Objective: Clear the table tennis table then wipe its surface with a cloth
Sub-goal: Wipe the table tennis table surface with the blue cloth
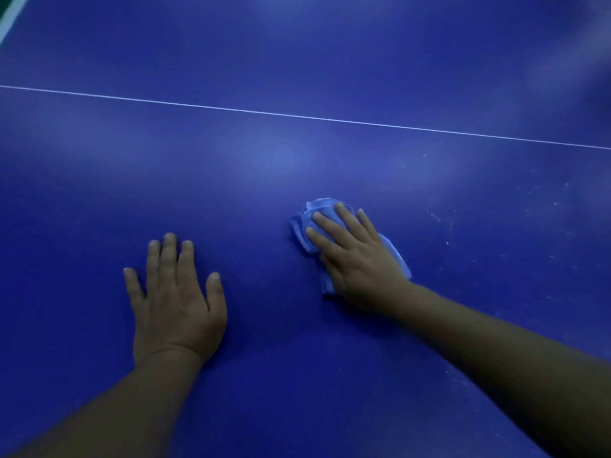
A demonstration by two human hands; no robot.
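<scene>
Blue table (297, 54) lay bare; right hand (360, 259), fingers straight, pressed cloth (317, 206); left hand (175, 299) flat, splayed. Bunched cloth prob. skips specks (439, 219).

A strip of dark green floor (3, 9) shows at the far-left corner.

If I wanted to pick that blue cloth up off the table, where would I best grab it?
Probably the bunched folds at the far left end of the cloth, coming from above and the left. The right hand lies flat over its middle, so only the edges show, and that crumpled end stands proud of the table, giving fingers something to pinch.
</scene>
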